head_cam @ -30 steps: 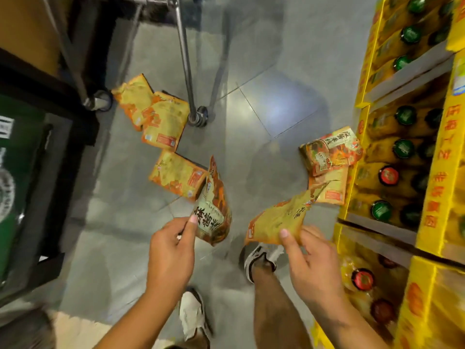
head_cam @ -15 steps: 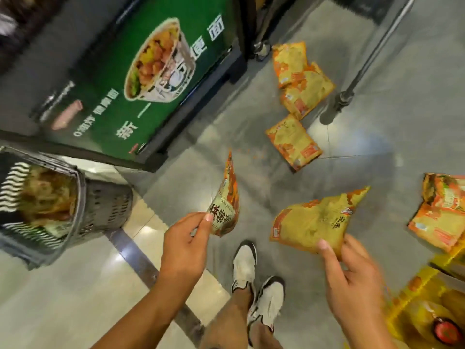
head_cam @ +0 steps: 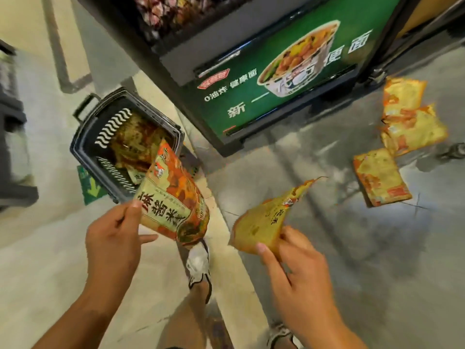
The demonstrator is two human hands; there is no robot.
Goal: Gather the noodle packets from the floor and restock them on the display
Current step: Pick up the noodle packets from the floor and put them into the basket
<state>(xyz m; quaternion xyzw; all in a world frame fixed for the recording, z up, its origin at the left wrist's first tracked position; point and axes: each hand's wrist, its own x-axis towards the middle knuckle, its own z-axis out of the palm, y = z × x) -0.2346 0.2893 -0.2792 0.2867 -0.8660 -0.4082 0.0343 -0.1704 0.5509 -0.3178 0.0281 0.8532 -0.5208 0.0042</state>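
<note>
My left hand (head_cam: 114,239) pinches an orange and cream noodle packet (head_cam: 173,197) by its lower edge, and the packet stands upright just right of a dark shopping basket (head_cam: 86,137). My right hand (head_cam: 299,270) grips a yellow noodle packet (head_cam: 266,220) by one corner, held out flat above the grey floor. Three more yellow and orange packets lie on the floor at the right: one (head_cam: 381,178) nearest, one (head_cam: 415,129) behind it and one (head_cam: 402,95) farthest. The basket holds several packets.
A green display stand (head_cam: 264,102) with a noodle bowl picture rises ahead, with packaged goods on its upper shelf (head_cam: 171,13). My white shoes (head_cam: 200,265) are below the hands. A dark unit (head_cam: 12,157) stands at the far left. A metal caster (head_cam: 453,151) sits at the right edge.
My view has swung left: the basket and green stand came nearer the centre, and the floor packets slid right. Both hands keep their packets, and the left packet is now beside the basket.
</note>
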